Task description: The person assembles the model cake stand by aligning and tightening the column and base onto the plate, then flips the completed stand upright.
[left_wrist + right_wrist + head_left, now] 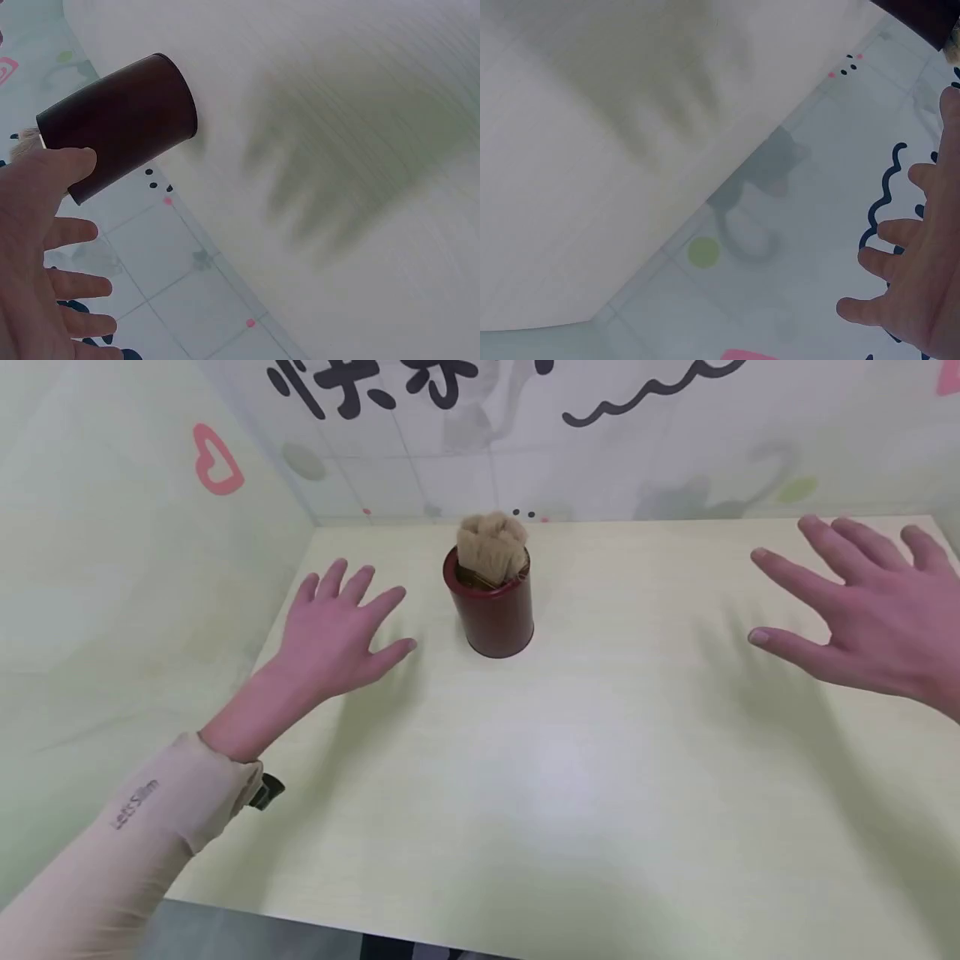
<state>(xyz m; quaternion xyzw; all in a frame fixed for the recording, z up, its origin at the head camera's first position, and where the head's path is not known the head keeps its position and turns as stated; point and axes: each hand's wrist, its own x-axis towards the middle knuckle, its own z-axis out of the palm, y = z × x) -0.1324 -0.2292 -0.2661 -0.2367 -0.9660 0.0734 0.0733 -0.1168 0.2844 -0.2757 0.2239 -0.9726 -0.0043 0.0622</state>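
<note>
A dark red cylindrical holder (pixel 498 622) stands upright toward the back of the pale table. Out of its top rises a bundled tan fuzzy cloth (pixel 491 547), and something brownish shows inside the rim beside it. My left hand (pixel 330 631) hovers over the table to the left of the holder, fingers spread and holding nothing. On the far right my right hand (pixel 885 602) is also raised with spread fingers, its palm bare. In the left wrist view the thumb overlaps the holder (pixel 124 120); the right wrist view catches only a corner of it.
The pale table (pixel 570 760) carries soft shadows of both hands. Behind it rises a printed wall panel (pixel 600 468) with dark lettering and a wavy line. Another panel with a pink heart (pixel 217 460) flanks the left side. The table's front edge shows at the bottom.
</note>
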